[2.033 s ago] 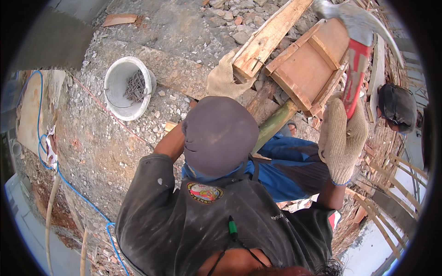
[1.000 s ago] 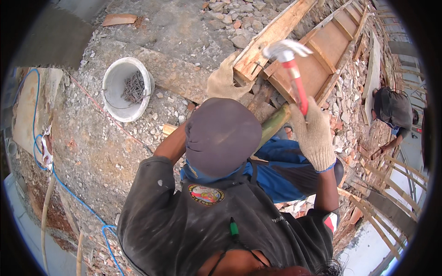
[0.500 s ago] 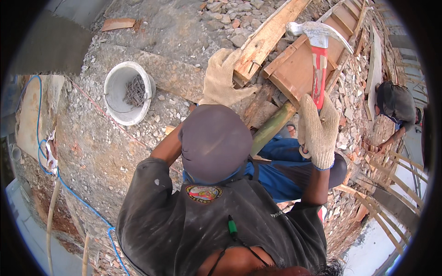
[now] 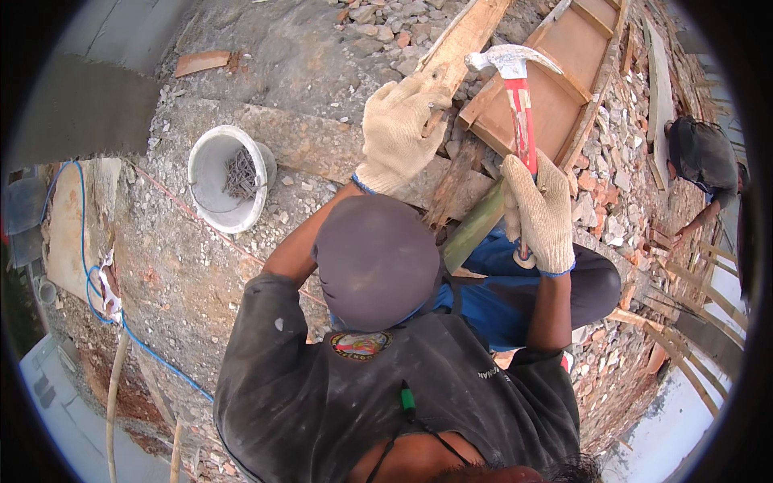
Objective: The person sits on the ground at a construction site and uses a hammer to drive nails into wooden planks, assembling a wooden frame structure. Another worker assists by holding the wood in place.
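**Hammer upright in the right hand, plank under the left**

The hammer (image 4: 522, 113) stands up out of the gloved right hand (image 4: 543, 211), which is closed around the low part of its red handle; the butt shows below the fingers. Its pale claw head is above that hand, higher than the left hand and to its right, apart from it.

The plank (image 4: 473, 34) runs up and to the right from the gloved left hand (image 4: 400, 133), which touches its near end with bent fingers. Whether that hand grips the wood or merely lies on it, I cannot tell.

Between the hands, a green pole (image 4: 475, 225) slants just left of the right hand. Above the right hand lies a shallow wooden frame (image 4: 573, 50). Left of the left hand, well apart, a tilted bucket (image 4: 208, 171) holds nails (image 4: 240, 173). The left knee (image 4: 377, 262) is just below the left hand. Rubble (image 4: 605, 189) spreads right of the right hand; farther out, another person (image 4: 702, 165) bends down.
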Tool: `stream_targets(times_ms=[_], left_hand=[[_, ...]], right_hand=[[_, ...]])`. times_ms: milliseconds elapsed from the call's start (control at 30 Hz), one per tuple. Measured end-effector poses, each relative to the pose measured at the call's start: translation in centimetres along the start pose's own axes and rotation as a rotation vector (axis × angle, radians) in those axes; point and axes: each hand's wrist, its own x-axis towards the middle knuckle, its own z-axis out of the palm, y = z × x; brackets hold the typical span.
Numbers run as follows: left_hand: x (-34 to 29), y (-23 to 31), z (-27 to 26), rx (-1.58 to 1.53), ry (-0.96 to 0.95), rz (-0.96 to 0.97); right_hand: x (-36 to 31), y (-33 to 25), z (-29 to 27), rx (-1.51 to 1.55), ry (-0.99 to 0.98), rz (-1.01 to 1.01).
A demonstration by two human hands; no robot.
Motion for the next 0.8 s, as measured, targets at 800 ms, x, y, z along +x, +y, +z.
stream_targets(times_ms=[800], left_hand=[[-3.6,-0.1,0.6,-0.154,-0.066,-0.523]], right_hand=[[3.6,0.7,-1.5,0.095,-0.467,0.246]])
